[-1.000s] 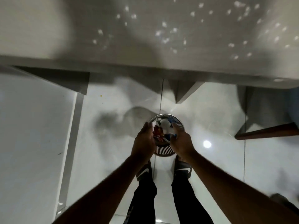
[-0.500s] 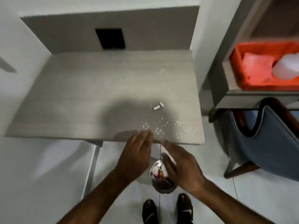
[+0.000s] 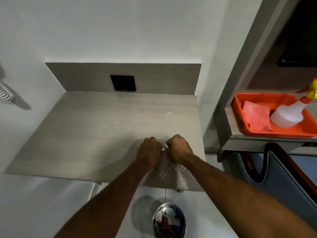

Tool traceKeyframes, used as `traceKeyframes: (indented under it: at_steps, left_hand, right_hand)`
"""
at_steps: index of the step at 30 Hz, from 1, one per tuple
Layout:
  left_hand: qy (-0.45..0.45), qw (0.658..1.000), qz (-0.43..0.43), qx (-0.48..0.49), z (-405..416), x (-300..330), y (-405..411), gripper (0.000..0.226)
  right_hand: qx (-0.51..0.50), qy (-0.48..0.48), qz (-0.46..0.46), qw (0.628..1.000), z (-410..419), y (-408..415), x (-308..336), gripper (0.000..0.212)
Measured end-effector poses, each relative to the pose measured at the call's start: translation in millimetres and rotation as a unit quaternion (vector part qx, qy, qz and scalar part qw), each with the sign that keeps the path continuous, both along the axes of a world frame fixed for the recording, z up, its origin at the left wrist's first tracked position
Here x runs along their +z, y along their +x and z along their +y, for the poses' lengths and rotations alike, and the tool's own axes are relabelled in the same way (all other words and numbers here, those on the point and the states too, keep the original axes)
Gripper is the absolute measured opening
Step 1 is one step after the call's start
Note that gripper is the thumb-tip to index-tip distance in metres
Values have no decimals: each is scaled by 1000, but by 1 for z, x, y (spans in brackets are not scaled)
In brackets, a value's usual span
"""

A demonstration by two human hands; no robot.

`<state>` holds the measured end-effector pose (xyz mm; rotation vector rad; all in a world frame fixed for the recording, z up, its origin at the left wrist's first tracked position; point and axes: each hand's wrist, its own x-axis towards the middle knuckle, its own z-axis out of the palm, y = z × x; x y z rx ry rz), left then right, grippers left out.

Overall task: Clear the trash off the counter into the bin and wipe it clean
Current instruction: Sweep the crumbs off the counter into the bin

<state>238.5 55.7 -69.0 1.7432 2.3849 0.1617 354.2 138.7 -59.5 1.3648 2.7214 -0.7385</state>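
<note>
At the bottom centre of the frame stood a round metal bin [image 3: 169,220] on the pale floor [image 3: 42,212], with crumpled, colourful trash inside it (red and white bits showed, blurred). At the right edge, an orange tray [image 3: 267,130] sat on a shelf [image 3: 257,140]; it held a folded pink cloth [image 3: 255,117] and, just beside the cloth, a clear spray bottle [image 3: 288,115] with a yellow and orange nozzle.

The grey wood-grain bench [image 3: 89,134] filled the middle of the frame, with a matching back panel and a black wall socket [image 3: 123,82] above it. Small white crumbs [image 3: 169,170] were scattered near its front right edge. Both hands met over the bench at centre right: the left hand [image 3: 150,152] and right hand [image 3: 179,148] were curled, knuckles up, each grip pinching an end of a small white scrap [image 3: 163,148] between them. A blue chair [image 3: 281,177] with a dark wooden frame stood at lower right, below the shelf. The walls were plain white.
</note>
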Motion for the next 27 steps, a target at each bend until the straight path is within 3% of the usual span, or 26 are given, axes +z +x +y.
traceKeyframes:
  at_steps: [6, 9, 12, 16, 20, 23, 27]
  left_hand:
    - [48, 997, -14, 51, -4, -4, 9, 29]
    - [153, 986, -15, 70, -25, 4, 24, 22]
    - [290, 951, -54, 90, -74, -11, 53, 21]
    - [321, 917, -166, 166, -153, -69, 104, 23]
    - [234, 920, -195, 247, -205, -149, 133, 20]
    - [139, 925, -210, 284, -225, -222, 144, 10]
    - [-8, 907, -225, 355, -224, -307, 148, 18]
  right_hand:
    - [-40, 23, 32, 998, -5, -6, -17, 19]
    - [-93, 27, 100, 990, -21, 5, -6, 17]
    - [-142, 49, 234, 960, -72, 27, -5, 11]
    - [-238, 0, 364, 901, -163, 57, -48, 11]
    - [-282, -36, 302, 910, -212, 92, -138, 9]
    - [-319, -107, 184, 924, -229, 113, -216, 11]
    - [-318, -205, 40, 925, -230, 119, -300, 25]
